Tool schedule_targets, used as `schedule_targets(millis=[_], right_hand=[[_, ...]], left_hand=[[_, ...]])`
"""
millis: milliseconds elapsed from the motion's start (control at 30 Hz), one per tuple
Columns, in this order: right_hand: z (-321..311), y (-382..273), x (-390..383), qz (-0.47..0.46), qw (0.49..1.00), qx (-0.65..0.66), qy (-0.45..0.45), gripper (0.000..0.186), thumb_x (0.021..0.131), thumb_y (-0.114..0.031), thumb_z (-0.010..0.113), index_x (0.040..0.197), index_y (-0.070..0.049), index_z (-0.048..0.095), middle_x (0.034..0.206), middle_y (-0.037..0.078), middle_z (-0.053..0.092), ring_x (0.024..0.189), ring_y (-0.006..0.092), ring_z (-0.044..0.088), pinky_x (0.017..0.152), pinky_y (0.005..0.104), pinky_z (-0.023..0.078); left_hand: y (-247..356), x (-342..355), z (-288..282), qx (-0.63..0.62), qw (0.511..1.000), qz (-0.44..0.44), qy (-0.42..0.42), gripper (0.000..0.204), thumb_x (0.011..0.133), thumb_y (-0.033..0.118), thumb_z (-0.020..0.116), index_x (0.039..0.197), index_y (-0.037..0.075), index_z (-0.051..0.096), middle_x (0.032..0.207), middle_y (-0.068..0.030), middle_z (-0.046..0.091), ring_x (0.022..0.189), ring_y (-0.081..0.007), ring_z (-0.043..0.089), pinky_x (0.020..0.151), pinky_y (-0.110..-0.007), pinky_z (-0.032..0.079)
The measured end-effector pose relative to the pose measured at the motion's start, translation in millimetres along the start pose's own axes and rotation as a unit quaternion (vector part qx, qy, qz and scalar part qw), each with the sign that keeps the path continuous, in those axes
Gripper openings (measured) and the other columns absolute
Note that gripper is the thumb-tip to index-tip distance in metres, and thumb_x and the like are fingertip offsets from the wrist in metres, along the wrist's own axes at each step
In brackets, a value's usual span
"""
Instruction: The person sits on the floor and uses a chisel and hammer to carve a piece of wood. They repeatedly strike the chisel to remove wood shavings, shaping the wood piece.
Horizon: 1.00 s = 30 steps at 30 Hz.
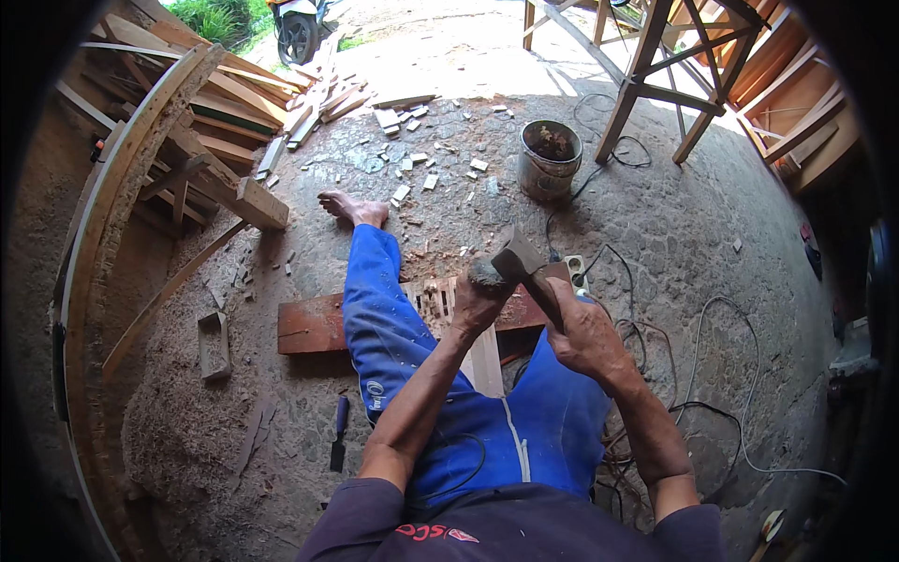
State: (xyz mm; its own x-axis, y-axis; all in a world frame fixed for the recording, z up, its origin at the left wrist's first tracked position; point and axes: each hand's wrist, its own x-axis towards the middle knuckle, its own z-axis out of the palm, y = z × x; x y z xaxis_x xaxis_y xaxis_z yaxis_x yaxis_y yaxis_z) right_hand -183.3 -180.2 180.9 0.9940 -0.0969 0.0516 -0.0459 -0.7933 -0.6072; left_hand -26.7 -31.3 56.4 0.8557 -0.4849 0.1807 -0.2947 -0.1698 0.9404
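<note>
Seated worker with mallet, seen from nearby. The right hand (588,335) is clamped around the handle of the mallet (518,257), whose blocky head sits at the left fist. The left hand (480,304) is closed on a tool (485,273) with a grey rounded end; whether mallet and tool touch, I cannot tell. Between the trousered legs, a pale slotted board (434,300) lies across a reddish-brown beam (314,325). On the floor: a blue-handled tool (343,415), left; a bucket (546,178), ahead.
</note>
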Motion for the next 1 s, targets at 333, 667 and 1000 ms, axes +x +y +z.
schedule_targets(millis=[333,667,1000], right_hand=[[50.0,104.8,-44.1,0.167,0.986,-0.017,0.025,0.059,0.092,-0.013,0.065,0.145,-0.008,0.041,0.102,0.032,0.069,0.096,0.0524,0.067,0.082,0.0568,0.054],[61.1,125.4,-33.8,0.226,0.974,0.007,-0.03,0.054,0.094,-0.021,0.065,0.142,-0.011,0.043,0.106,0.031,0.07,0.1,0.0525,0.066,0.084,0.0573,0.053],[63.9,123.7,-28.5,0.238,0.971,0.005,-0.034,0.049,0.093,-0.02,0.067,0.138,-0.013,0.048,0.108,0.029,0.07,0.105,0.0506,0.065,0.085,0.0557,0.053]], left_hand=[[2.9,-2.9,3.1,-0.035,0.987,0.132,0.08,0.029,0.087,0.018,0.084,0.078,0.003,0.061,0.063,-0.0029,0.058,0.058,-0.0148,0.057,0.057,-0.034,0.046],[127.9,87.9,-52.9,-0.166,0.954,0.171,0.182,0.03,0.092,0.019,0.082,0.079,0.007,0.057,0.062,-0.0002,0.055,0.053,-0.0092,0.053,0.05,-0.026,0.044],[29.6,55.3,-11.0,0.029,0.992,0.05,0.116,0.032,0.084,0.027,0.086,0.081,0.002,0.065,0.069,-0.0055,0.068,0.061,-0.0182,0.066,0.063,-0.035,0.053]])
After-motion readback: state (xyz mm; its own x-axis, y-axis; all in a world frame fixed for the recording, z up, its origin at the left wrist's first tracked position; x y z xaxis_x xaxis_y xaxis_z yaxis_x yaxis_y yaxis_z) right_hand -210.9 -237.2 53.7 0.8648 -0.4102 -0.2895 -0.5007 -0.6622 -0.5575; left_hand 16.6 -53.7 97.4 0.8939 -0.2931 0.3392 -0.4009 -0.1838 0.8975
